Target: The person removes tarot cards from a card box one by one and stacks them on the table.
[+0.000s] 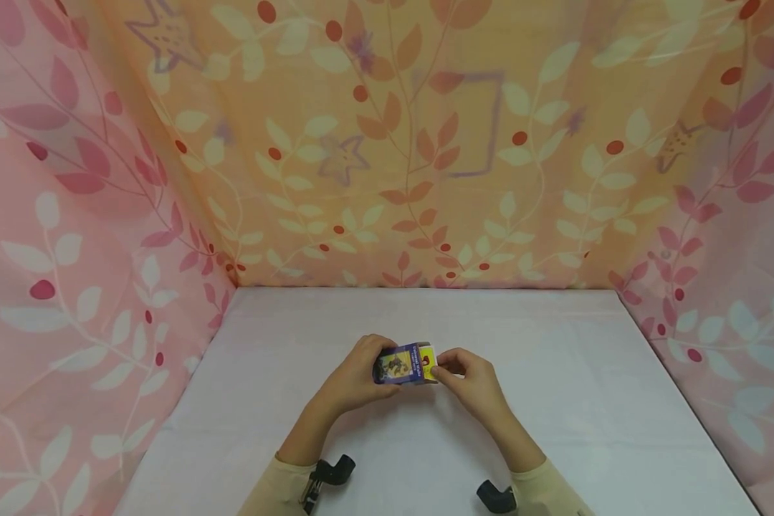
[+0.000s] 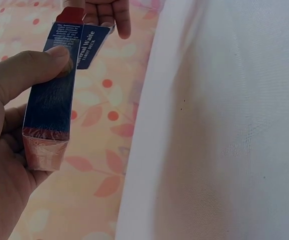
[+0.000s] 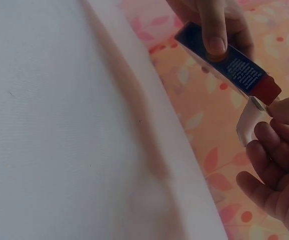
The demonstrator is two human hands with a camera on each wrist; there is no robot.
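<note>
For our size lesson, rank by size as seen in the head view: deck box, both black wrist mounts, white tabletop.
1. White tabletop
2. Deck box
3. Left black wrist mount and right black wrist mount: too alike to rank.

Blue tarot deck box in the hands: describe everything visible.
A blue rectangular box, apparently thin card, lettered "Waite" and "TAROT DECK", with a picture on its front and pale print on a narrow side. One end is open, a small red flap sticking out; the other carries crinkled, clear-looking film. The left hand grips it, tilted, above the white table; the right hand pinches a yellow-faced piece at the open end, flap or contents unclear.
</note>
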